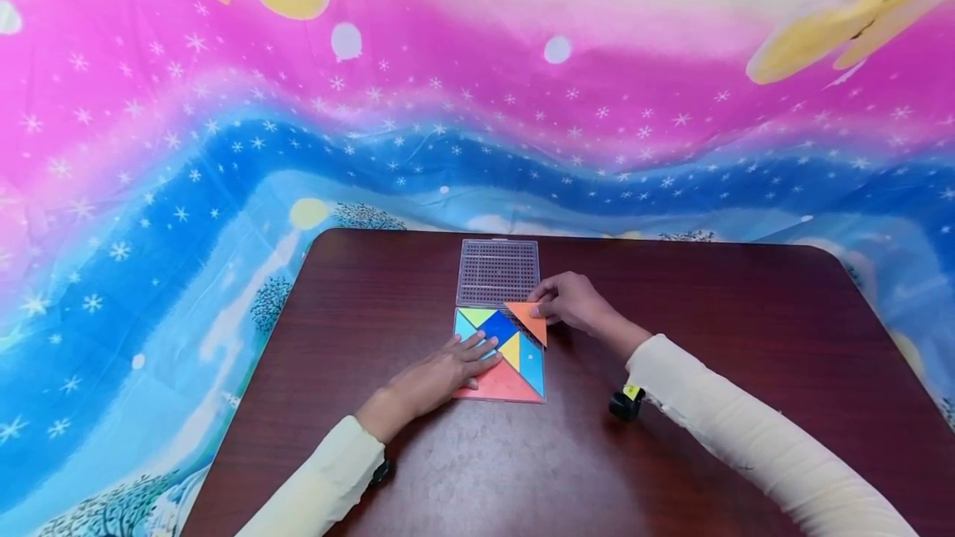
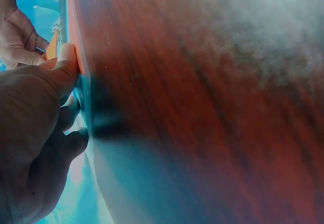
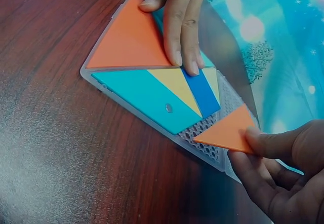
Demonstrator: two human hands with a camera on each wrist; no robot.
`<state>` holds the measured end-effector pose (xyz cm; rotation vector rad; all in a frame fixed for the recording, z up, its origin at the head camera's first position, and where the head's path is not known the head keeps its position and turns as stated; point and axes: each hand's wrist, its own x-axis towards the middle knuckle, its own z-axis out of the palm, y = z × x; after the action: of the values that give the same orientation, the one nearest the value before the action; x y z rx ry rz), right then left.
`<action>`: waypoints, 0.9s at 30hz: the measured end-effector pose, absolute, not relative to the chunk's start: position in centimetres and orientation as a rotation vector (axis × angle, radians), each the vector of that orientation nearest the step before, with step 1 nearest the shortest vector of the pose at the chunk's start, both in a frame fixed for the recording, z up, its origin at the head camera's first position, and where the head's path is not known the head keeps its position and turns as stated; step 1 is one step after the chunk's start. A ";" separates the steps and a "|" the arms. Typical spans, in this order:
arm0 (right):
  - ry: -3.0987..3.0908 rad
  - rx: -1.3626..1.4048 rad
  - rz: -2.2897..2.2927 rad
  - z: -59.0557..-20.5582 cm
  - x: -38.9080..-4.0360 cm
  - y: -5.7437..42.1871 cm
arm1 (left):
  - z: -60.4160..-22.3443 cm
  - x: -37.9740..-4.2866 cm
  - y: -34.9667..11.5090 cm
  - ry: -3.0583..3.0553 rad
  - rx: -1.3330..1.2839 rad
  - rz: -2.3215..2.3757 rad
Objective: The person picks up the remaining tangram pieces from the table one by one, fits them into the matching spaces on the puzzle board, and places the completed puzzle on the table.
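Note:
A shallow clear tangram case (image 3: pixel 202 145) lies on the table, its open corner showing a perforated base. My right hand (image 1: pixel 578 302) pinches an orange triangle tile (image 3: pixel 230 130) between thumb and fingers, tilted over that corner. My left hand (image 1: pixel 436 371) rests on the set tiles, fingers extended across the blue tile (image 3: pixel 203 95) and the large red-orange triangle (image 3: pixel 131 36). Beside these sit a teal parallelogram (image 3: pixel 147 100), a yellow triangle (image 3: pixel 174 84) and a yellow-green triangle (image 1: pixel 477 316). Another teal tile (image 1: pixel 463 324) is partly hidden under the left hand.
The case's gridded lid (image 1: pixel 498 272) lies folded back flat toward the table's far edge. Dark reddish-brown wood makes up the tabletop (image 1: pixel 358 297). Behind it hangs a printed pink and blue cloth (image 1: pixel 477 106).

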<state>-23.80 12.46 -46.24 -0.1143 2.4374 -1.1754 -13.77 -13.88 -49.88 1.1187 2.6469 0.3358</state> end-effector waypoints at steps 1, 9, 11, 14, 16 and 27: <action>2.441 -0.108 -1.169 -46.4 -23.8 12.4 | -49.9 -13.8 -13.9 2.646 1.116 0.339; 2.458 -0.095 -1.129 -46.7 -23.7 11.8 | -49.9 -13.8 -13.9 2.645 1.117 0.331; 2.464 -0.096 -1.116 -46.8 -23.7 11.7 | -50.0 -13.8 -13.9 2.650 1.120 0.325; 2.476 -0.095 -1.095 -46.8 -23.8 11.6 | -49.9 -13.8 -13.9 2.654 1.123 0.316; 2.484 -0.097 -1.081 -46.8 -23.8 11.6 | -49.9 -13.8 -13.8 2.657 1.120 0.320; 2.517 -0.101 -0.995 -47.4 -23.7 10.9 | -49.9 -13.9 -13.9 2.656 1.112 0.330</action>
<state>-23.74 10.95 -47.37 -0.1014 2.5171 -0.9953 -13.87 -13.87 -49.89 1.1125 2.6563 0.3303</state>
